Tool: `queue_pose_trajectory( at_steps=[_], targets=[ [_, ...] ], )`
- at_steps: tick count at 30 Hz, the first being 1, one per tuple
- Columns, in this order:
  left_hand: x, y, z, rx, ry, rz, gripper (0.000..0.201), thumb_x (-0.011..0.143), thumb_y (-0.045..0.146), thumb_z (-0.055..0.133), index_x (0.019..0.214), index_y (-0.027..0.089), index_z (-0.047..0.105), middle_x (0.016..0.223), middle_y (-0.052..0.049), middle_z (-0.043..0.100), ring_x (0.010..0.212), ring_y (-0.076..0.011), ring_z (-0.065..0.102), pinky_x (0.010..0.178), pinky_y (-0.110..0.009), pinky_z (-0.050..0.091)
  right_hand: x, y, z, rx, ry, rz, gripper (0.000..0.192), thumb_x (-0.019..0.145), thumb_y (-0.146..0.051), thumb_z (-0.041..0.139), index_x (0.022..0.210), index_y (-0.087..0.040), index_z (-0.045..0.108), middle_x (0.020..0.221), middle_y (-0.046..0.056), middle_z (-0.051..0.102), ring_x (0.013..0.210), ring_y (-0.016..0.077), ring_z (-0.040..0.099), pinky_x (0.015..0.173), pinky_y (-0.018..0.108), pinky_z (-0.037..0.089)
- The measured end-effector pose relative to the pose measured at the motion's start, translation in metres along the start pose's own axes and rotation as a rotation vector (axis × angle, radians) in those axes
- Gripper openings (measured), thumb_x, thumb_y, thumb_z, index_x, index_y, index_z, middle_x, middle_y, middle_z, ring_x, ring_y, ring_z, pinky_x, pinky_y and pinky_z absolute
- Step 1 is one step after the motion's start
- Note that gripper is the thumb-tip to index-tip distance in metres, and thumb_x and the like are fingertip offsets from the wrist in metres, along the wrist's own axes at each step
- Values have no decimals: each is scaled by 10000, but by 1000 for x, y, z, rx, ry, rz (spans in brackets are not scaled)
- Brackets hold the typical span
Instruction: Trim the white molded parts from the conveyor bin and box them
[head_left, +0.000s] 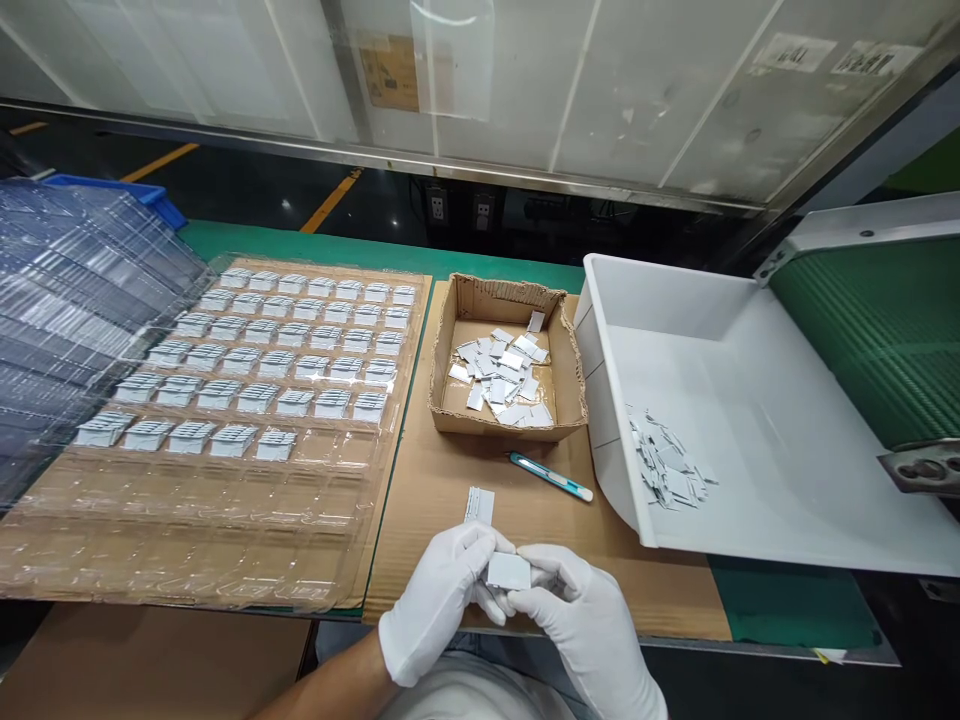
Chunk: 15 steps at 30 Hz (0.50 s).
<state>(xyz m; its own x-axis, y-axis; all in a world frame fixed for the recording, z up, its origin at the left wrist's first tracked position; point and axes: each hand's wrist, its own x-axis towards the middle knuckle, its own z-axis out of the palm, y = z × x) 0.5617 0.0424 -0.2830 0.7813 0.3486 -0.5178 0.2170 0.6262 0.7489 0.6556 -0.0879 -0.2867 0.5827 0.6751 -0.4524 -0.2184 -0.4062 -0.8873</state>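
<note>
Both my hands wear white gloves and meet at the front edge of the table. Between them is a small flat white rectangular piece (509, 572). My left hand (448, 580) pinches its left side, and my right hand (574, 600) grips its right side. Just beyond my left fingers a short stack of similar white pieces (480, 505) lies on the cardboard. A teal utility knife (551, 476) rests ahead of my right hand. Loose white pieces (506, 375) lie jumbled in an open cardboard box (510, 432) farther off.
To the left, a clear plastic tray (360, 520) carries rows of stacked white pieces. Nested clear trays (67, 320) lean beyond it. On the right, a white bin (765, 400) holds thin scraps (667, 465) below a green conveyor belt (877, 320). A metal-framed panel (525, 100) overhangs the back.
</note>
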Motion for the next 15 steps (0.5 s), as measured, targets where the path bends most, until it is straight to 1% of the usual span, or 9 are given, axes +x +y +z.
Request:
queue_pose_trajectory(
  at_steps=[4, 7, 15],
  targets=[
    [0, -1, 0, 13, 10, -3, 516, 689, 614, 719, 716, 106, 641, 565, -23, 642, 424, -95, 577, 404, -177, 476, 0, -3, 0, -7, 9, 11, 220, 645, -150, 756, 843, -243, 760, 774, -34, 752, 734, 153, 659, 669, 182, 486],
    [0, -2, 0, 30, 21, -6, 520, 680, 623, 722, 723, 111, 635, 549, -16, 638, 401, -92, 568, 388, -173, 465, 1, -5, 0, 3, 24, 15, 226, 625, -135, 756, 824, -242, 762, 755, -35, 748, 704, 151, 652, 657, 182, 488],
    [0, 1, 3, 71, 38, 6, 527, 661, 644, 715, 689, 127, 617, 536, -5, 619, 392, -92, 556, 376, -174, 443, -1, 0, 0, 13, 44, 4, 259, 603, -114, 764, 831, -237, 765, 771, -28, 752, 698, 149, 652, 652, 179, 498]
  ],
)
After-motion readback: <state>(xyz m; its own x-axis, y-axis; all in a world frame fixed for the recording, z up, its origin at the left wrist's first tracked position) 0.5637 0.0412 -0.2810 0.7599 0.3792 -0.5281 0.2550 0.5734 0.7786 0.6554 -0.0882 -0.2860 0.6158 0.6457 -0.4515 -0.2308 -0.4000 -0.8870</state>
